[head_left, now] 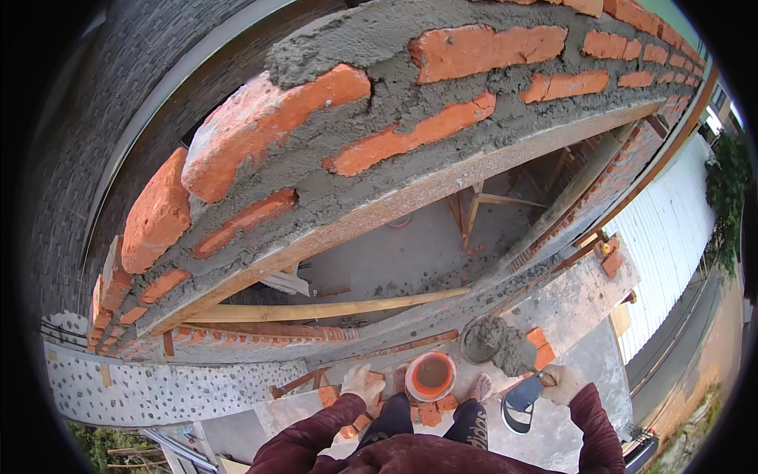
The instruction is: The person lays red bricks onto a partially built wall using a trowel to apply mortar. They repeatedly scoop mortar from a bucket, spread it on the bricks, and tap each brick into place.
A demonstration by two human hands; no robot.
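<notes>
My right hand (562, 385), in a pale glove, grips the handle of a trowel (546, 380), its blade hidden under a heap of wet grey mortar (513, 351). Beside that heap sits a dark round pan (476, 341) of mortar. My left hand (362, 387), also gloved, is low by my leg, its fingers closed around an orange brick (374, 378). Between my feet and just ahead stands an orange bucket (451, 378) with brownish liquid inside. Above, the brick wall (489, 55) has thick wet mortar joints and a bare mortar bed (332, 51) along its top.
Loose bricks (429, 414) lie around my feet, and more (540, 346) are by the pan. A cap (521, 401) is near my right hand. A wooden beam (410, 197) runs under the wall, over an opening. Beyond the platform (584, 308) the ground drops to a road (679, 324).
</notes>
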